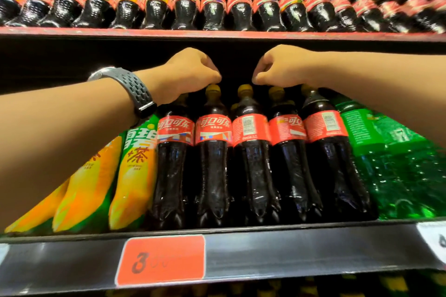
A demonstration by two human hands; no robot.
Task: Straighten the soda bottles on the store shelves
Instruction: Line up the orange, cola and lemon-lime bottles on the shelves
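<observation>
mid-job at the mid shelf [289,243]: front row of five cola bottles [212,176], upright, packed side by side, between tea bottles [137,171] on the left & green bottles [391,164] on the right.

left hand [190,72] up at cap height, fingers curled, knuckles over the 1st bottle's neck, fingertips right at the 2nd cap [213,89]. can't tell whether pinching it or just touching. right hand [282,67] at the same height, fingers curled too, thumb tip just beside the 3rd cap [245,89], rest of the hand above the 4th & 5th necks. can't tell if clamped on anything either. grey watch [135,89] on the left wrist.

step in hand, prob.: squaring up this row by the caps, one hand per side. logo facing out on 1st, 2nd & 4th; barcode side out on 3rd bottle [249,132] & 5th bottle [325,128], so not done yet.

for the next move: needs a firm pinch on one of those caps, then a twist to bring the logo fwd w/o knocking the neighbours. tight packing, little room. maybe also a nudge to even the fronts along the shelf edge.

up top, smaller cola bottles [212,7] in an even line, red labels out. orange price tag [161,259] on the rail below, well apart from both hands.
</observation>
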